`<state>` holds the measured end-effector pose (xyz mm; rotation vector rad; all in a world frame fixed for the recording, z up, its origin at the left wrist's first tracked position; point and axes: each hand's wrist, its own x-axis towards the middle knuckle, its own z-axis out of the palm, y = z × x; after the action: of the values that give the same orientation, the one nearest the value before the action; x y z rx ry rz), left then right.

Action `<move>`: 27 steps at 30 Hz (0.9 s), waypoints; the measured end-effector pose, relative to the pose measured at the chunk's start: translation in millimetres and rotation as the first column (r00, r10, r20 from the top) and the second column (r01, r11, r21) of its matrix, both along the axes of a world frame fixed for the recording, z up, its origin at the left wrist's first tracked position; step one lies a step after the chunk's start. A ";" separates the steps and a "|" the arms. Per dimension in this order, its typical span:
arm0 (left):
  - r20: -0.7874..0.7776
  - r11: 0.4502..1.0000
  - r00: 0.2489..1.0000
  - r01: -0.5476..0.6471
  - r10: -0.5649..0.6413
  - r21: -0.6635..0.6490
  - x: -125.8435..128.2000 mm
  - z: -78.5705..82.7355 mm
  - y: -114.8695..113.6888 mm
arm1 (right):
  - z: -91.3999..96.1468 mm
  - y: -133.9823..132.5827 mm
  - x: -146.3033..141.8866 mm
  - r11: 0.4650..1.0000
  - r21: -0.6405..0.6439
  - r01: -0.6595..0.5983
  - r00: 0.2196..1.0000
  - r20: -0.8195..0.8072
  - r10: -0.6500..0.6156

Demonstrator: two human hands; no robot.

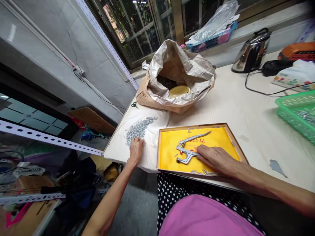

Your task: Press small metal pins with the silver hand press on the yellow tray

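Right hand (218,159): fingers (204,151) together, lying flat across the lower handle of the snap pliers (188,151), which hides that handle's end; whether they clamp it, I cannot tell.
Snap pliers: metal, on the yellow tray (236,146), long axis slanting, head toward the left hand, upper handle toward the far right.
Left hand (136,150): fingers together, resting on the white cloth (150,154), just beside the heap of small metal studs (139,129); nothing visible held.
Tray: wood-framed, with stray studs, partly hidden red lettering.
Farther: crumpled paper sack (152,98), contents hard to make out; green plastic basket (297,114); steel kettle (252,50).
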<state>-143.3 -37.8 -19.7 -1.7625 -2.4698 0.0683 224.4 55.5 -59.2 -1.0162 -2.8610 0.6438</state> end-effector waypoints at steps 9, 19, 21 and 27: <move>-0.090 0.968 0.975 0.184 -0.202 -0.173 -14.5 -13.3 9.8 | 7.7 -0.6 54.1 0.994 0.094 0.059 0.990 -0.132 -0.046; 0.078 0.987 0.987 0.131 -0.138 0.090 -14.0 -5.5 16.5 | 28.6 -21.2 -24.0 0.979 0.032 -0.202 0.972 -0.118 0.204; 0.199 0.971 0.970 0.091 -0.136 0.220 -12.3 0.0 16.4 | 36.7 -19.7 -22.3 0.968 0.026 -0.252 0.960 -0.119 0.253; 0.744 0.912 0.660 -0.236 -0.103 0.335 15.4 21.5 16.7 | 71.0 0.8 24.4 0.975 0.130 -0.180 0.984 0.008 0.180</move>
<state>-127.8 -21.1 1.8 -1.7017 -2.7148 -1.3543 248.8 56.3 11.9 -0.7434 -2.9690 0.4591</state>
